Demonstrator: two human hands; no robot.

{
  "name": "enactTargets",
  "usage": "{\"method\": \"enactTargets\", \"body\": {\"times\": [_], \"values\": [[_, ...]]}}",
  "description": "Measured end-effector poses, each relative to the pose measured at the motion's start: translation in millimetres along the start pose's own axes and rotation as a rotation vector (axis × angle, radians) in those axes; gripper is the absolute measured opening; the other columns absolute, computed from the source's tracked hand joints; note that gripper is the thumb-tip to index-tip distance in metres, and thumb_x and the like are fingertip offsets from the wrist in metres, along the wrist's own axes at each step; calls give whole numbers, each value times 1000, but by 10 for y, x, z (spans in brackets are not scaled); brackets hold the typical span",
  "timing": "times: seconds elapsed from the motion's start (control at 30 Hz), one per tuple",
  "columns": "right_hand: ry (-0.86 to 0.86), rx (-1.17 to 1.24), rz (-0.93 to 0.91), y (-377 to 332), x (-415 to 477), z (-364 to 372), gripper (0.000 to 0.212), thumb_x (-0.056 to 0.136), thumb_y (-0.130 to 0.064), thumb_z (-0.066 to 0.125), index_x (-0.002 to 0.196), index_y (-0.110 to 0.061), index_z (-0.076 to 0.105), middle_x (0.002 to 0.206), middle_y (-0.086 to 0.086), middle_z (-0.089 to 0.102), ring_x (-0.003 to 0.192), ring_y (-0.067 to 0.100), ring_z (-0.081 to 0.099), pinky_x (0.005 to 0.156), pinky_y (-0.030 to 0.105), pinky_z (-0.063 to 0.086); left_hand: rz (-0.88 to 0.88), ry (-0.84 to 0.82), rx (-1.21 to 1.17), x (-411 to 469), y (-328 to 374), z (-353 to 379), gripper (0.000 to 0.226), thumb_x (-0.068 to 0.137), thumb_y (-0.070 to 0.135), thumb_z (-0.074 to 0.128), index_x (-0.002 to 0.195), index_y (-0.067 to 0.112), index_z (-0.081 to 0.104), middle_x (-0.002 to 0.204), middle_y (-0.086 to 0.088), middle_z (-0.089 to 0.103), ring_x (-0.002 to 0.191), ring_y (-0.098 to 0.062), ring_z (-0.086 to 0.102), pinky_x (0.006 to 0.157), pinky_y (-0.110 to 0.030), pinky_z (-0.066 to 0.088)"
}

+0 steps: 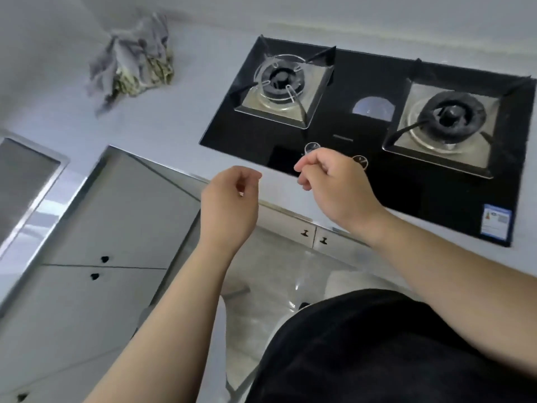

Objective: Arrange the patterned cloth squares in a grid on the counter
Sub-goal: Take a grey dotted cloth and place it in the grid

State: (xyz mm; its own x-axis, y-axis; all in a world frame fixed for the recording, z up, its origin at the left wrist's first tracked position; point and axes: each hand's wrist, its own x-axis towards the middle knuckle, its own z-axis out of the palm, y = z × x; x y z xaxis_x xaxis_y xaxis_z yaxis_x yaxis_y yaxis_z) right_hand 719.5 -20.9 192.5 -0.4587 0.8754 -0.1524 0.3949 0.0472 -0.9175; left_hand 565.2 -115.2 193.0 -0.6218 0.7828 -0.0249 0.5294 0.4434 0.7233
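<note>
Head view, one frame.

- Cloth squares (pixel 136 62): not laid out. They sit as one crumpled heap on the pale counter (pixel 180 117), far back and left, close to the wall. The grey sides mostly face out, and a patterned yellowish-green face shows along the heap's lower right edge. The number of squares cannot be counted.
- Left hand (pixel 229 199): raised in the air over the counter's front edge, with the back of the hand toward the camera. The fingers are loosely curled, the thumb is near the fingertips, and it holds nothing. The heap lies well apart from it, up and to the left.
- Right hand (pixel 334 184): also raised, above the front strip of the black glass hob (pixel 363 77). The fingers are loosely bent, with the thumb and forefinger tips close together and nothing visible between them. It is farther from the heap than the left hand.
- The two hands are near each other but apart. Both forearms are bare.
- Hob: it has two gas burners, the left burner (pixel 280 78) and the right burner (pixel 450 114). One round knob (pixel 312 146) shows just above the right hand's knuckles, and a second knob (pixel 360 161) just beside that hand. It cannot be told whether the hand touches either knob. A blue-edged label (pixel 497 222) is at the hob's near right corner.
- Below the counter: pale cabinet doors (pixel 116 213) with small dark pulls.
- Far left: a steel-rimmed recess (pixel 26 181), blurred.
- Bottom right: the person's black garment (pixel 377 344).
</note>
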Motion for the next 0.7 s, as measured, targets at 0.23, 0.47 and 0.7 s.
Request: {"method": "enactTargets", "body": {"times": [0.23, 0.47, 0.7], "values": [[-174, -48, -31, -386, 678, 1095, 20, 98, -14, 49, 95, -22, 67, 82, -10, 68, 78, 7, 65, 66, 17, 52, -170, 129, -49, 507, -820, -718, 19, 98, 19, 57, 101, 25, 75, 91, 19, 71, 85, 1, 63, 71, -7, 42], [-284, -5, -19, -885, 1611, 2205, 19, 100, -17, 49, 95, -24, 66, 85, -8, 69, 79, 6, 65, 67, 14, 51, -274, 195, -23, 1471, -1407, -1423, 18, 99, 19, 57, 98, 25, 74, 85, 19, 68, 80, 8, 60, 61, -2, 39], [-300, -28, -53, -1375, 2324, 2971, 20, 99, -17, 48, 94, -23, 67, 82, -8, 69, 83, 8, 66, 76, 21, 52, -268, 226, 3, 2218, -1711, -1961, 19, 98, 16, 57, 91, 29, 70, 85, 21, 67, 78, 9, 60, 63, -3, 39]]}}
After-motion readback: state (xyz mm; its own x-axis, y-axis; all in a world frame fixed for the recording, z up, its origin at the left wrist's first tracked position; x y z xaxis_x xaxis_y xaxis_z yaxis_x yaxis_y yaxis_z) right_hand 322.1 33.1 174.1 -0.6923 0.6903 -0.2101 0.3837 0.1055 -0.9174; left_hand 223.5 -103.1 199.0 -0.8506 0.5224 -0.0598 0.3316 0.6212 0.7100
